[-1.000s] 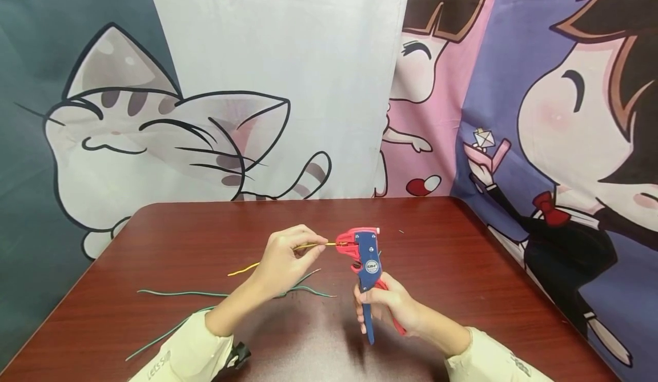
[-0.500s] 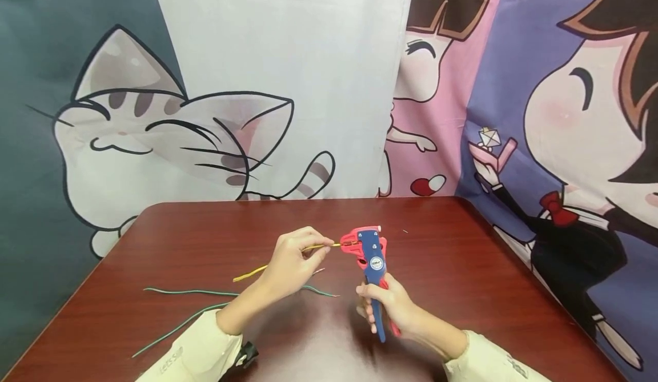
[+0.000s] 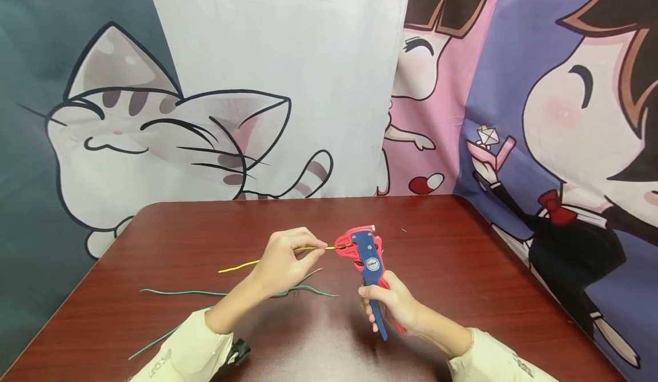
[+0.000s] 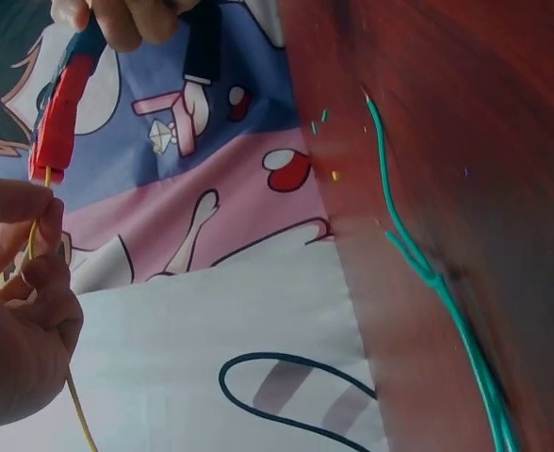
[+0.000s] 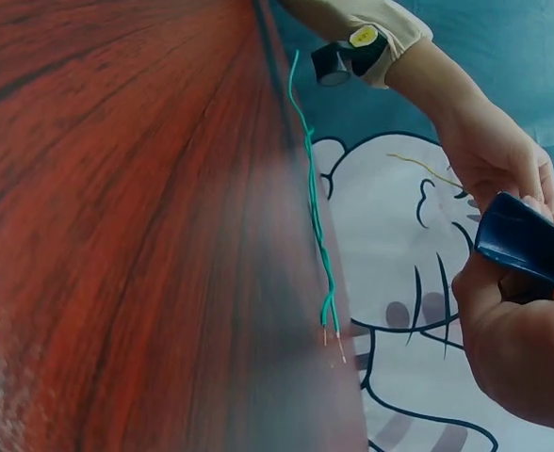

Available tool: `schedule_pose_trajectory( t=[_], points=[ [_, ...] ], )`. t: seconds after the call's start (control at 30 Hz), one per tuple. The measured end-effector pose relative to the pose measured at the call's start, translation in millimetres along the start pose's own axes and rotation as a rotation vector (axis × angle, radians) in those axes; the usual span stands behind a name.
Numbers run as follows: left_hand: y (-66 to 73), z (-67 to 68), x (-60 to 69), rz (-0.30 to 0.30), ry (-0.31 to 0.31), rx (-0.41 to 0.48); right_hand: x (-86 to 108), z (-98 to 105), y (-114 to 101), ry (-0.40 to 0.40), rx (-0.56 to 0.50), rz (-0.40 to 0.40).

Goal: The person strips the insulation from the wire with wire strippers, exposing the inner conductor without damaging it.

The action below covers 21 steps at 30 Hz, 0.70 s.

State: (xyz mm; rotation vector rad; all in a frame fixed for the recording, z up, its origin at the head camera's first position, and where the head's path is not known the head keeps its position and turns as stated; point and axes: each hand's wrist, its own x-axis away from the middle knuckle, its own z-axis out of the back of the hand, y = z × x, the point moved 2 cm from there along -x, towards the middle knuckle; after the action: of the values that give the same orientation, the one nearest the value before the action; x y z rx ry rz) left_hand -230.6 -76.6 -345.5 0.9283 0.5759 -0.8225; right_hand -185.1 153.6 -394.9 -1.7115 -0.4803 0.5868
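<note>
My left hand (image 3: 285, 259) pinches a yellow wire (image 3: 239, 266) between thumb and fingertips. The wire's tail trails out to the left behind the hand, and its other end runs into the red jaws of a wire stripper. My right hand (image 3: 393, 302) grips the handles of this red and blue wire stripper (image 3: 367, 253), which is held upright, slightly tilted, above the table. In the left wrist view, the yellow wire (image 4: 77, 405) passes through the fingers up to the red tool head (image 4: 56, 132). The wire end inside the jaws is mostly hidden.
Green wires (image 5: 317, 212), twisted together with bare copper ends, lie on the brown table (image 3: 288, 348) beneath the left forearm. Small green offcuts (image 4: 324, 116) and a yellow offcut (image 4: 335, 176) are scattered on the tabletop. A printed cartoon cloth (image 3: 288, 56) hangs behind the table.
The stripper's handles have come closer together since a second ago, and the tool has tilted, its lower end swinging right. The left hand keeps its pinch on the yellow wire.
</note>
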Motion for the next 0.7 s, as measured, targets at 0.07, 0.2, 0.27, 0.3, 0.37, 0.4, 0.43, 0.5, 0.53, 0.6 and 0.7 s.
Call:
schedule_pose_trajectory(
  t=[0.07, 0.2, 0.27, 0.3, 0.37, 0.4, 0.43, 0.5, 0.53, 0.6, 0.7],
  points=[
    [-1.1, 2.7, -0.9, -0.014, 0.001, -0.016, -0.7, 0.8, -0.6, 0.028, 0.039, -0.024],
    [-11.4, 14.6, -0.8, 0.006, 0.019, -0.063, -0.8, 8.7, -5.2, 0.129, 0.038, -0.053],
    [-20.3, 23.5, 2.4, 0.047, 0.042, -0.071, 0.4, 16.8, -9.6, 0.177, 0.002, -0.05],
    [-24.9, 28.0, 4.7, 0.074, 0.053, -0.068, 1.2, 21.4, -11.8, 0.193, -0.022, -0.046],
    [-32.4, 34.7, 9.8, 0.124, 0.063, -0.051, 2.9, 29.3, -16.3, 0.196, -0.051, -0.043],
    [-34.4, 36.6, 11.6, 0.146, 0.062, -0.041, 3.5, 32.0, -17.6, 0.181, -0.058, -0.043],
    [-35.6, 37.7, 12.9, 0.161, 0.057, -0.033, 3.9, 33.7, -18.5, 0.16, -0.065, -0.046],
    [-36.2, 37.6, 13.7, 0.179, 0.042, -0.023, 4.0, 34.9, -19.1, 0.084, -0.075, -0.047],
    [-36.1, 36.9, 13.6, 0.183, 0.037, -0.018, 3.6, 34.1, -19.0, 0.037, -0.076, -0.045],
    [-34.3, 35.0, 12.0, 0.186, 0.031, -0.011, 2.5, 30.8, -17.8, -0.058, -0.083, -0.046],
    [-31.4, 31.4, 9.6, 0.184, 0.025, -0.004, -1.0, 23.2, -15.4, -0.161, -0.071, -0.036]
  ],
)
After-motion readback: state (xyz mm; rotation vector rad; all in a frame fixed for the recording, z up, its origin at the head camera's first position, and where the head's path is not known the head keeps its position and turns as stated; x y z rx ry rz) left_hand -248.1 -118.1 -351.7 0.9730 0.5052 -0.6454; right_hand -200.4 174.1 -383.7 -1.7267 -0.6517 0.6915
